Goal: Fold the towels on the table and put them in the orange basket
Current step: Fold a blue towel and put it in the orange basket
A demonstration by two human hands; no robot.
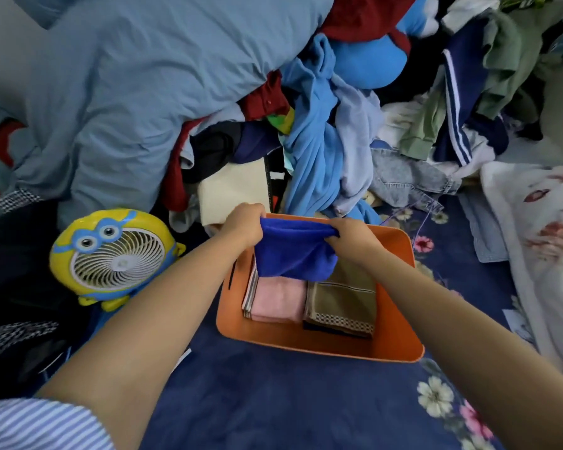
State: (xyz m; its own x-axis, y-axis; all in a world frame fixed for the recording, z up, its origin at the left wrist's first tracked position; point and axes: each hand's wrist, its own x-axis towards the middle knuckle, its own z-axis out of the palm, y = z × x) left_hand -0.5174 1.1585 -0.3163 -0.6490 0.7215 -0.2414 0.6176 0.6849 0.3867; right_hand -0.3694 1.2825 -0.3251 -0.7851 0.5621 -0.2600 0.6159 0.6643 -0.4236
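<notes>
An orange basket [319, 347] stands on the dark blue floral cover in front of me. Inside it lie a folded pink towel [278, 297], a striped one [250, 292] at its left and a folded olive-brown towel [342, 302] with a patterned edge. A folded royal-blue towel [293, 251] hangs over the basket's far half. My left hand [244, 227] grips its upper left corner. Its upper right corner is gripped by my right hand [351, 235].
A yellow and blue cartoon desk fan [111, 254] stands left of the basket. Behind it rises a big heap of clothes and a pale blue duvet [143, 76]. A white floral blanket [540, 228] lies at the right.
</notes>
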